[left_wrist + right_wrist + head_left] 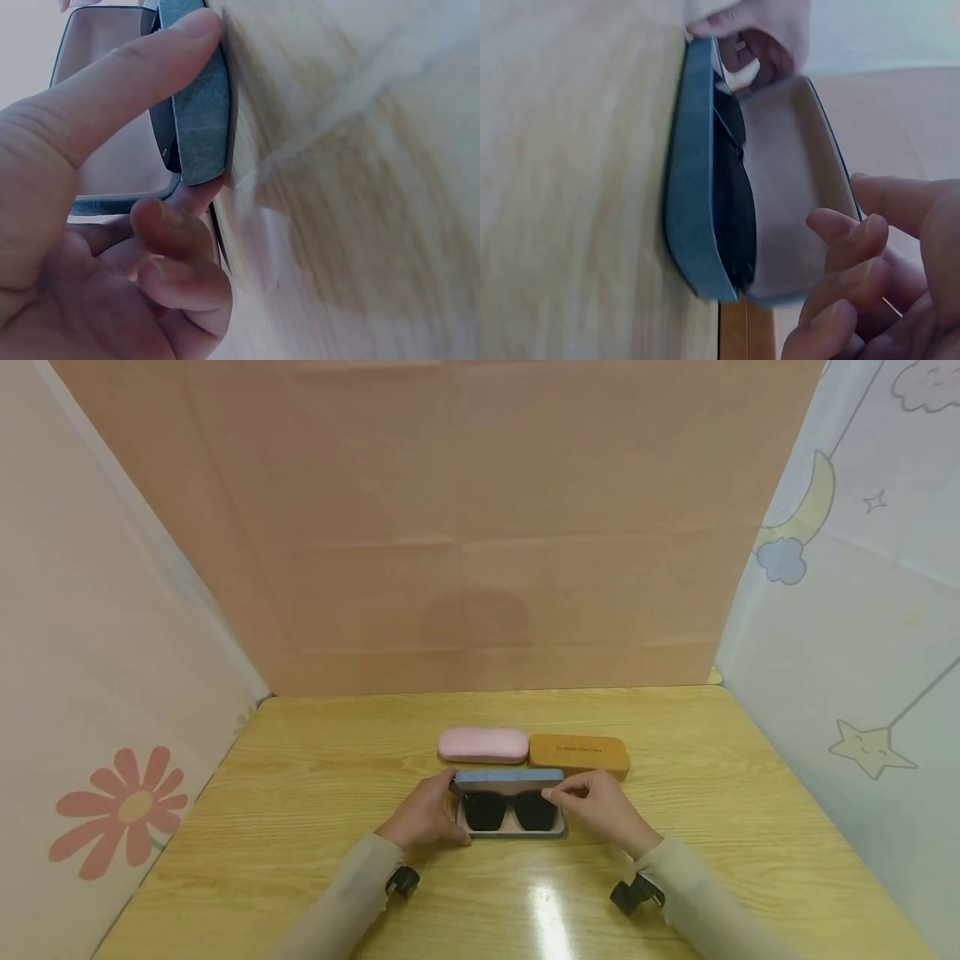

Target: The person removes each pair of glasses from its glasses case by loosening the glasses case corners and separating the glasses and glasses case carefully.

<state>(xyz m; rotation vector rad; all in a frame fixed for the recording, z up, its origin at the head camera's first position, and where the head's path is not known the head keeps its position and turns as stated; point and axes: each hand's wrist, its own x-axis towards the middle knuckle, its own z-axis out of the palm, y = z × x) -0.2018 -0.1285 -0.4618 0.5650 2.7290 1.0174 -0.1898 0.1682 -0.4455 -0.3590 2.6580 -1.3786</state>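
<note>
A blue glasses case [510, 775] stands with its lid raised on the table, its pale pinkish lining showing. Inside lie black sunglasses [536, 811], lenses toward me. My left hand [427, 810] grips the case's left end; in the left wrist view its thumb [142, 71] presses the front wall of the case [202, 127], while other fingers bend near the end. At the lid's right edge, my right hand [603, 810] pinches the rim between thumb and finger. The right wrist view shows the lid's lining [787, 195] and the dark sunglasses [736, 202] below it.
Behind the open case lie a closed pink glasses case [483, 745] and a closed orange-yellow case [581, 753] with dark lettering, side by side. The wood-grain table [337, 760] meets a brown backdrop [480, 527], with patterned cloth walls at left and right.
</note>
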